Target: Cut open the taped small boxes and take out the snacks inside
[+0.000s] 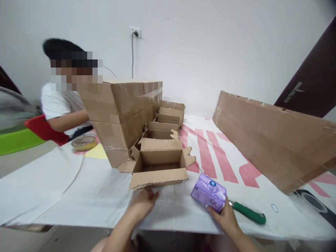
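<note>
My right hand (pixel 226 217) grips a purple packet (pixel 209 191) from its near end and holds it just above the white table cover (pixel 65 189). My left hand (pixel 143 202) rests on the cover just in front of an open cardboard box (pixel 159 164), near its front flap; the fingers look curled and blurred, and nothing shows in them. The box stands open with its flaps spread. Behind it runs a row of several more open boxes (pixel 161 131).
A stack of taped cartons (pixel 123 115) stands left of the row. A green-handled knife (pixel 248 213) lies right of the packet. Flattened cardboard (pixel 273 136) leans at the right, with a tape roll (pixel 313 202) near it. A second tape roll (pixel 84 142) lies by a seated person (pixel 63 108).
</note>
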{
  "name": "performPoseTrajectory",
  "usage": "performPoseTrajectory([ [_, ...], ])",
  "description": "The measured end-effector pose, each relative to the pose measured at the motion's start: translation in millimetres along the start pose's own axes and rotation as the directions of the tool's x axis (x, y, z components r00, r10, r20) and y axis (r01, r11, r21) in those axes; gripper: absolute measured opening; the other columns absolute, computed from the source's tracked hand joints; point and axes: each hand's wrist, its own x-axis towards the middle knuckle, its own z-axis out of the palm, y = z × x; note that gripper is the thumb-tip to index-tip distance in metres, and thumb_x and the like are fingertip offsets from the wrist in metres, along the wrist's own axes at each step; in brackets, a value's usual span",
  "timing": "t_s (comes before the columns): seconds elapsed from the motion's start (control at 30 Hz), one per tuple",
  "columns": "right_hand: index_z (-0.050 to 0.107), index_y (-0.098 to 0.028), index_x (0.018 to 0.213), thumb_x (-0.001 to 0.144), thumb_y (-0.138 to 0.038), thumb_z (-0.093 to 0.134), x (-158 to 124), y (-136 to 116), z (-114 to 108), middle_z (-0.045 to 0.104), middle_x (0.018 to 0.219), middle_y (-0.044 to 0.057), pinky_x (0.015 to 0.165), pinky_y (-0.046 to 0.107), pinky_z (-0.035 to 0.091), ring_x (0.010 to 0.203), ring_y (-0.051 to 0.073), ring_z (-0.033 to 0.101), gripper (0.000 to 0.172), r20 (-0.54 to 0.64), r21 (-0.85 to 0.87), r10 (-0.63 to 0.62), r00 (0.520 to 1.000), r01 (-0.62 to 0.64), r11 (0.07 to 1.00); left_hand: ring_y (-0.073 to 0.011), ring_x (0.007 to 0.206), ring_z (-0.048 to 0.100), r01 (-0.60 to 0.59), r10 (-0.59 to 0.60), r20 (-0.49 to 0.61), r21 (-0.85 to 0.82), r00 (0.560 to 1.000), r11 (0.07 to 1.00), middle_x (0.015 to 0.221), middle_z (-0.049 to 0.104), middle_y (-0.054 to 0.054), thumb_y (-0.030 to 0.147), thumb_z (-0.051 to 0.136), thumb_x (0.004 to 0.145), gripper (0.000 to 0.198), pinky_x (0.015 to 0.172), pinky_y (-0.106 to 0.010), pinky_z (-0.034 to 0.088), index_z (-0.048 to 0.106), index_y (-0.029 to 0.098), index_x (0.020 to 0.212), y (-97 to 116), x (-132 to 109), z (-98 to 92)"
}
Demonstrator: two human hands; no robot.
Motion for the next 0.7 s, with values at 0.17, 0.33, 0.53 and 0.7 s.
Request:
performPoseTrajectory([
  [0.17,0.042,-0.023,0.125,0.07,-0.052,0.069,0,-1,0,0.069,0.105,0.01,0.079,0.046,0.057,0.099,0.034,0.067,0.067,0.028,0.004,-0.005,1.0,0.005,1.0,-0.0247,0.103,0.064,-0.335,0.367,0.243,-0.163,0.898,0.928,0.117,0.068,-0.009,0.03,0.054,0.08,0.039,0.092,-0.038,0.049,0.063,0.022,0.117,29,-16,61.0],
  [0.33,0.045,-0.023,0.128,0.071,-0.05,0.069,-1,-6,-8,0.068,0.113,0.013,0.085,0.047,0.055,0.103,0.034,0.066,0.068,0.108,0.067,-0.062,0.992,0.055,0.996,-0.0311,0.143,0.027,-0.385,0.408,0.202,-0.141,0.89,0.912,0.155,0.03,-0.016,0.023,0.06,0.074,0.079,0.117,-0.051,0.025,0.03,0.015,0.147,40,-22,103.2],
  [0.53,0.053,-0.023,0.128,0.066,-0.055,0.073,-3,-12,-16,0.068,0.118,0.014,0.088,0.05,0.053,0.105,0.037,0.064,0.072,0.265,0.237,-0.188,0.946,0.125,0.963,-0.036,0.138,0.035,-0.425,0.461,0.21,-0.195,0.862,0.884,0.15,0.04,-0.013,0.022,0.075,0.061,0.105,0.116,-0.052,0.026,0.02,0.024,0.151,45,-15,113.0],
  [0.7,0.054,-0.025,0.129,0.065,-0.056,0.074,-4,-7,-10,0.067,0.12,0.013,0.09,0.051,0.052,0.108,0.039,0.063,0.074,0.197,0.201,-0.2,0.96,0.16,0.966,-0.0343,0.134,0.04,-0.407,0.451,0.221,-0.216,0.865,0.887,0.146,0.046,-0.009,0.019,0.076,0.06,0.102,0.114,-0.049,0.03,0.026,0.03,0.148,50,-6,110.0],
])
